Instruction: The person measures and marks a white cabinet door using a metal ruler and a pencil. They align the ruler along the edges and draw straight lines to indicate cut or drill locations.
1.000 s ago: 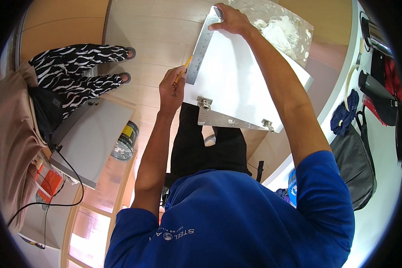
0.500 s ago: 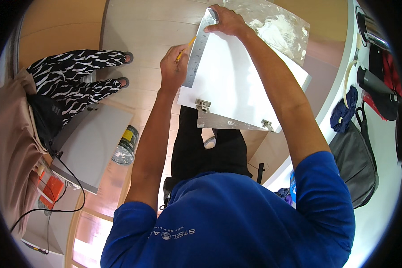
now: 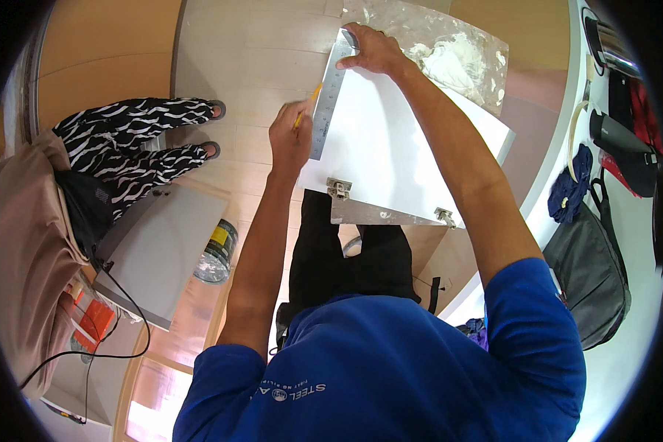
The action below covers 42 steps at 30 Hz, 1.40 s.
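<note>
A white cabinet door panel (image 3: pixel 390 140) lies in front of me, with a steel ruler (image 3: pixel 324 114) flat along its left side. My right hand (image 3: pixel 373 51) grips the ruler's far end, thumb on its face and fingers curled over the tip. In my left hand (image 3: pixel 290 140) is a yellow pencil (image 3: pixel 317 93), pinched against the ruler's left edge; the fingers are slightly blurred and the pencil's point cannot be made out clearly. Two metal hinges, a left one (image 3: pixel 338 188) and a right one (image 3: pixel 445 216), sit on the panel's near edge.
Under the panel is a stained board (image 3: pixel 486 62) with white smears. Left stand a person in patterned trousers (image 3: pixel 140 121), a grey panel (image 3: pixel 158 247) and a bucket (image 3: pixel 217 254). A black cable (image 3: pixel 136 302) loops at lower left. Bags, including a dark one (image 3: pixel 593 272), hang right.
The view has shifted, so most of the scene sits a little lower. My left hand with the pencil has slid slightly nearer along the ruler; my right hand stays at its far end.
</note>
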### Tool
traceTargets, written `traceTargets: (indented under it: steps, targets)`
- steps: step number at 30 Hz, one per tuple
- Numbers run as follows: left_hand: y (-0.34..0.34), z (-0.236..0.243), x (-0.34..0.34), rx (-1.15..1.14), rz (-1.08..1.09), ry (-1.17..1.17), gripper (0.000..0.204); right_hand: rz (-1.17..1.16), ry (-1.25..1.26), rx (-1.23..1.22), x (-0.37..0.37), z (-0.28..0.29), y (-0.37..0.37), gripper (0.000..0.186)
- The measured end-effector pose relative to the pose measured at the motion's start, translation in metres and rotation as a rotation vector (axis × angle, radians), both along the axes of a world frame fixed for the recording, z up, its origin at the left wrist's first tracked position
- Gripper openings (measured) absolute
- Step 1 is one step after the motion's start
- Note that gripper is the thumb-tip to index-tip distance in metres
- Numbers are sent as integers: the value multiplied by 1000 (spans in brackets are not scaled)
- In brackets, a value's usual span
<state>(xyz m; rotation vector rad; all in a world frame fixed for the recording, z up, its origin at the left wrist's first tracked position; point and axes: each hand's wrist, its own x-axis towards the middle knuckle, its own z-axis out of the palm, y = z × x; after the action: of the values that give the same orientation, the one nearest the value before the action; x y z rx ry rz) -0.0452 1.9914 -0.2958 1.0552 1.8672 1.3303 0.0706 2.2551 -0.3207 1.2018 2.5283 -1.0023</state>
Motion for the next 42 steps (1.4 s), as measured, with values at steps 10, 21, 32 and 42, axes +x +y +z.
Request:
traceTargets:
  steps: [10, 21, 32, 42]
  targets:
    - [78, -12, -4, 45, 55, 8, 19, 18, -20, 60, -3, 9, -3, 91]
    - [82, -11, 0, 59, 75, 84, 20, 26, -33, 50, -2, 9, -3, 93]
    - [57, -3, -7, 42, 50, 122, 20, 16, -30, 14, -7, 1, -1, 97]
    - [70, -1, -7, 4, 56, 63, 19, 3, -32, 18, -2, 1, -1, 96]
